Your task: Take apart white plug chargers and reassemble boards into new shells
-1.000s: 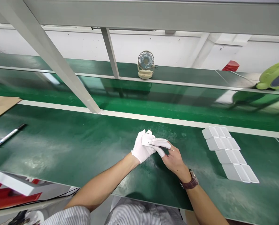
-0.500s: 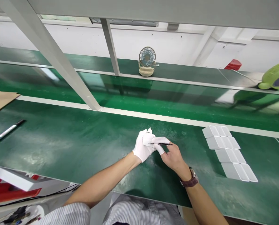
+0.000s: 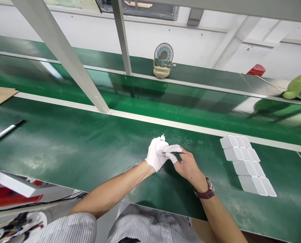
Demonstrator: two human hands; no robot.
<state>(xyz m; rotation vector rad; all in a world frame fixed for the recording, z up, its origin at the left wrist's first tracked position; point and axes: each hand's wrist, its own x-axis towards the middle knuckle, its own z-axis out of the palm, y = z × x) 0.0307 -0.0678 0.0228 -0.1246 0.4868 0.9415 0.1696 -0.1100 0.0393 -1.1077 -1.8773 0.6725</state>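
Note:
My left hand (image 3: 154, 157), in a white glove, is closed around a small rounded white piece (image 3: 161, 147). Small white prong-like tips (image 3: 162, 137) stick out past its far side; their exact form is too small to tell. My right hand (image 3: 184, 161) has white coverings on some fingers and pinches a thin dark pen-like tool (image 3: 178, 153). The tool's tip points left and meets or nearly meets the white piece; actual contact cannot be made out. Both hands are close together above the green table (image 3: 94, 152).
Rows of white boxes (image 3: 248, 168) stand to the right. A marker (image 3: 7, 131) and brown cardboard (image 3: 0, 96) lie left. Behind are a slanted grey post (image 3: 71, 64), a small fan (image 3: 163, 57) on a ledge, a red object (image 3: 256, 70) and a green object (image 3: 298, 86).
The camera view has shifted slightly, so the background sits a little differently. Both hands keep their hold on the white piece and the tool, with barely any movement.

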